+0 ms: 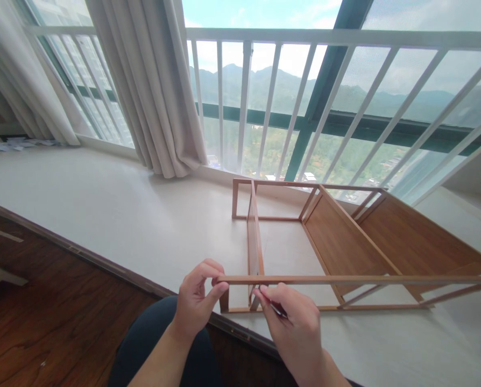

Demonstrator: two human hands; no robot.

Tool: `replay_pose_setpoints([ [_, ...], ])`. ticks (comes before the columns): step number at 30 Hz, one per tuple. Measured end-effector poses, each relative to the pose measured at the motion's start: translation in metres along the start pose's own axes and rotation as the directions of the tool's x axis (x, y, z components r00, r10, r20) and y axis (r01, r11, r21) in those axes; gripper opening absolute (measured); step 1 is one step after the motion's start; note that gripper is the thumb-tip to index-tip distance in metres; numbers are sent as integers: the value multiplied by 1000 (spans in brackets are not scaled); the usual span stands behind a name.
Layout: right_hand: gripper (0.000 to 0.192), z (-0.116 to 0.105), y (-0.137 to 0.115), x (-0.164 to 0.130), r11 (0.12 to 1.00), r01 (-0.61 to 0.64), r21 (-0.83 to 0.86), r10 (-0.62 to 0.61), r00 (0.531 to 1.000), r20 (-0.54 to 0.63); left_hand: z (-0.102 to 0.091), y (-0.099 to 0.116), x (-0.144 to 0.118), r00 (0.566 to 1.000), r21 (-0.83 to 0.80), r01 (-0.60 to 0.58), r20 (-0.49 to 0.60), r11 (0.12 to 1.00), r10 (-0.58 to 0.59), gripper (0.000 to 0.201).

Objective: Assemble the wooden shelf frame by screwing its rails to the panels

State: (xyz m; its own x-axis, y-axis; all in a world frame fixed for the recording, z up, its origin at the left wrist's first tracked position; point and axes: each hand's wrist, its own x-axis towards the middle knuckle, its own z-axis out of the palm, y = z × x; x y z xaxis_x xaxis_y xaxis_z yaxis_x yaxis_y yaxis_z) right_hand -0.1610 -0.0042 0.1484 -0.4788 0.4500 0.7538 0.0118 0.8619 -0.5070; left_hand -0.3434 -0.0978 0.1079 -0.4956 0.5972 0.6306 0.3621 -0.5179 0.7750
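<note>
A brown wooden shelf rack (351, 279) lies on its side on the white ledge, its shelf panels standing upright between the rails. My left hand (196, 295) is closed, with thumb and fingers pinching the near left end of the top rail. Beside it, my right hand (292, 312) is closed around a small, thin dark tool (278, 309), mostly hidden in the palm. Its fingertips meet just below the rail, close to where the leftmost shelf panel (254, 236) joins. What lies between those fingertips is too small to make out.
White railings (244, 102) and windows run along the back of the ledge (103, 199). A beige curtain (151, 91) hangs at the left. Papers (22, 143) lie at the far left. Below the ledge's front edge are a dark wood floor (55, 322) and my knee (155, 338).
</note>
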Motion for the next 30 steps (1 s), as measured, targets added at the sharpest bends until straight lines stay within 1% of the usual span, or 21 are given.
replay_pose_setpoints([
  [4,17,0,-2,0,1000,2,-12,-2,1000,7,1,0,1,1000,-5,-3,14,1000,3,6],
  [9,15,0,1,0,1000,-21,23,20,999,25,3,0,2,1000,-12,12,1,1000,-12,6],
  [14,14,0,0,-1,999,-49,-9,49,999,-10,3,-2,0,1000,-17,17,12,1000,-16,6],
  [22,19,3,-4,-2,998,-24,-55,22,998,-54,-1,-1,0,997,18,71,11,997,-71,13],
  [27,27,3,-8,1,996,-62,-68,58,997,-60,2,-1,-2,998,36,60,18,998,-61,12],
  [30,26,4,-8,0,995,-79,-55,76,996,-57,2,2,2,998,54,43,35,998,-45,13],
])
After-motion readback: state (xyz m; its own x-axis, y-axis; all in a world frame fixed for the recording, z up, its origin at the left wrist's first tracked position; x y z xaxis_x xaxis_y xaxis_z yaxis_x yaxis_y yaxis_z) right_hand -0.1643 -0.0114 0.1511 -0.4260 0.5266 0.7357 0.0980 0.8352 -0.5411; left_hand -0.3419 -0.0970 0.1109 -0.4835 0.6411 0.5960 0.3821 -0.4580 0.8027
